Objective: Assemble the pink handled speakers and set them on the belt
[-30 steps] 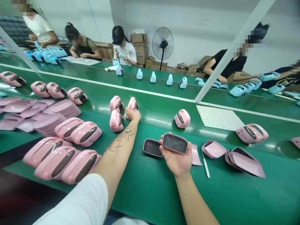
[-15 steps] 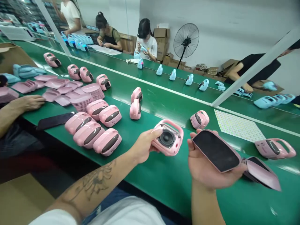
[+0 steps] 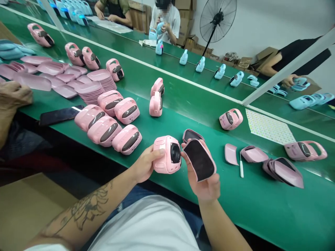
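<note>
My left hand (image 3: 143, 164) grips a pink speaker (image 3: 161, 165) by its side, thumb on top. The speaker's round black cone faces right, uncovered. In my right hand (image 3: 205, 186) is a curved speaker grille (image 3: 200, 160), black on the face turned to me with a thin pink rim. A second dark panel (image 3: 193, 135) shows behind it, at my fingertips; whether I hold it too is hard to make out. The grille's left edge is close to the speaker's front; I cannot tell if they touch. To the right lie more pink panels (image 3: 253, 154) and a white-handled tool (image 3: 241, 169).
Several pink speakers (image 3: 104, 130) stand to the left, near stacked pink panels (image 3: 90, 92) and a black slab like a phone (image 3: 59, 115). A co-worker's hand (image 3: 15, 94) rests at far left. A dotted sheet (image 3: 269, 127) lies right. Blue speakers (image 3: 220, 71) line the far belt.
My right hand has moved left with the grille, toward the speaker. The speaker has turned so its cone faces right. Panels and the white-handled tool on the right are now uncovered.
</note>
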Motion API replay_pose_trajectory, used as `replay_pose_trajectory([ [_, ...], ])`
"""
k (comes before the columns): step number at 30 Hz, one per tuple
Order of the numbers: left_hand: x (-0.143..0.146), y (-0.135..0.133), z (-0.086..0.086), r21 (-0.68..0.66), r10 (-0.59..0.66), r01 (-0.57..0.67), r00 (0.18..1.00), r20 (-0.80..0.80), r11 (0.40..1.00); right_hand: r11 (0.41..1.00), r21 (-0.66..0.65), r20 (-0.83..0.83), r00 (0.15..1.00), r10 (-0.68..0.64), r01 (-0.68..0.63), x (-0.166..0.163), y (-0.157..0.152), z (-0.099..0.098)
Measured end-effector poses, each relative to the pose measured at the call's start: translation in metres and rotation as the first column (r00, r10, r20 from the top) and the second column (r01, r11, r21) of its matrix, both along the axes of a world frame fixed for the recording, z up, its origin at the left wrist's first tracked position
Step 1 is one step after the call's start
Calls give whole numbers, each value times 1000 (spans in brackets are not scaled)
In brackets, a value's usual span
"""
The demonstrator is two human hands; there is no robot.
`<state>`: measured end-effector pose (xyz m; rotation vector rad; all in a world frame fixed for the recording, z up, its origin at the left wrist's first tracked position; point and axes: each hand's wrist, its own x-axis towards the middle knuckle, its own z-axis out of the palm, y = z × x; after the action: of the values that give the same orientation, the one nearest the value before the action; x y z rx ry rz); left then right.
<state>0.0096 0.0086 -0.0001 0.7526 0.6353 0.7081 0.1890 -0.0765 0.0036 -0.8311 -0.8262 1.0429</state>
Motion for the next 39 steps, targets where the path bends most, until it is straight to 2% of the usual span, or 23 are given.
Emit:
replay_pose_trajectory([
  [3,-1,-2,6,29,-20,21,999,-48,999,999,34,315,949,20,-32,2,-2,-7],
  [6,-2,-6,6,27,-57,59,996,-72,998,995,63,608,793,25,-80,9,-1,-13],
  [9,-1,-8,4,10,-88,89,993,-83,996,991,57,748,662,36,-118,16,-2,-17],
  [19,3,-10,-2,105,-82,97,987,-137,990,985,69,839,544,28,-157,21,-9,-12],
  [27,8,-12,7,134,-92,110,987,-133,985,985,47,874,484,38,-163,25,-14,-4],
  [32,9,-12,10,152,-107,136,976,-187,979,983,75,896,445,6,-165,28,-15,0],
  [39,8,-14,13,158,-144,171,975,-169,972,971,130,949,309,-63,-201,28,-18,8],
])
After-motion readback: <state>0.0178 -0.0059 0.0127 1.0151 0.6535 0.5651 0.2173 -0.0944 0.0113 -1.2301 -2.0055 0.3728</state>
